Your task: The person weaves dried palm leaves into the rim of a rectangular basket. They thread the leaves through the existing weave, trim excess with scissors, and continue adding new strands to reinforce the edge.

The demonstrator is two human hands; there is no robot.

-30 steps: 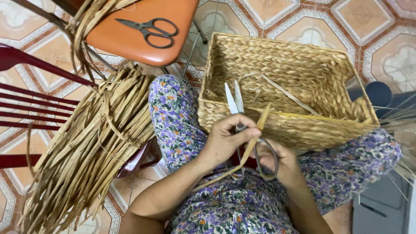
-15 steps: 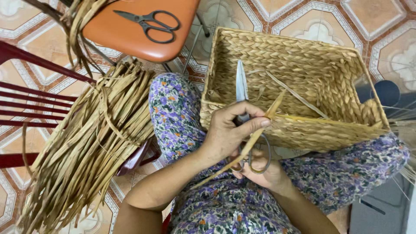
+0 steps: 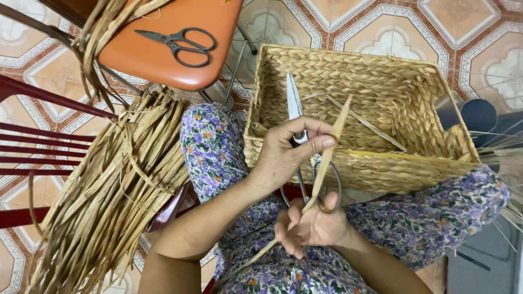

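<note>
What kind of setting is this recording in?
Probably a home or small craft workspace used for basket weaving. The floor is patterned tile, a woven basket rests on the person's lap, and a bundle of dried fibre strips lies beside an orange stool with scissors on it.

Floor [image 3: 381, 22] – patterned tiles, cream and terracotta with white borders (kinda retro look). Orange stool seat [image 3: 163, 54] top left, thin metal legs. Dark red slatted chair frame [image 3: 32, 136] along left edge. Even, soft light – no harsh shadows.
</note>
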